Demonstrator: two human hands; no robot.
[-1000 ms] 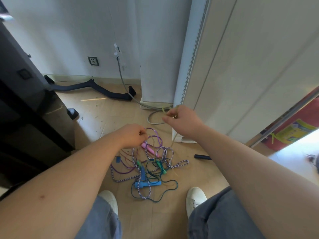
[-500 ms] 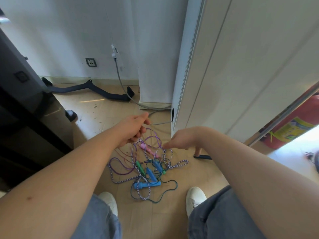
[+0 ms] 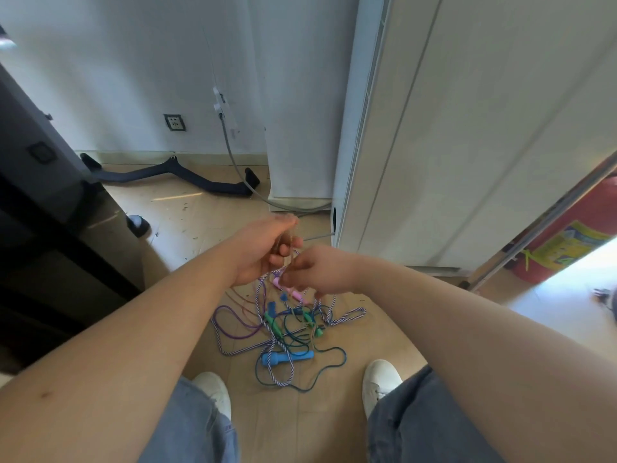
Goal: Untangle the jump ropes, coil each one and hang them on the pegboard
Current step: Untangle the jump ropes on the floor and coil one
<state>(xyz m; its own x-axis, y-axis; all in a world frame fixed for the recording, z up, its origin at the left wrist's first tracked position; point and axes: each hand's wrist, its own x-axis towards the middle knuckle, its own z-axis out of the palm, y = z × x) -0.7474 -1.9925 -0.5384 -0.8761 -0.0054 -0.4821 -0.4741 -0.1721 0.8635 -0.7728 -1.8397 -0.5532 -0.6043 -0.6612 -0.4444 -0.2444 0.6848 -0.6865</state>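
The jump ropes (image 3: 283,329) lie in one tangled heap on the wooden floor (image 3: 187,222), between the white shoes (image 3: 213,392) and the hands. They look light and limp, so a strand will sag and pull its neighbours; the stiff handles, like the blue handle (image 3: 287,357), are probably the better place to grip. The left hand (image 3: 263,248) is half curled around a thin strand above the heap. The right hand (image 3: 320,272) pinches what seems the same strand with closed fingertips, though blur hides the contact.

Glossy plastic handles (image 3: 287,357), braided striped rope (image 3: 347,315), smooth wood-look floor (image 3: 187,215).
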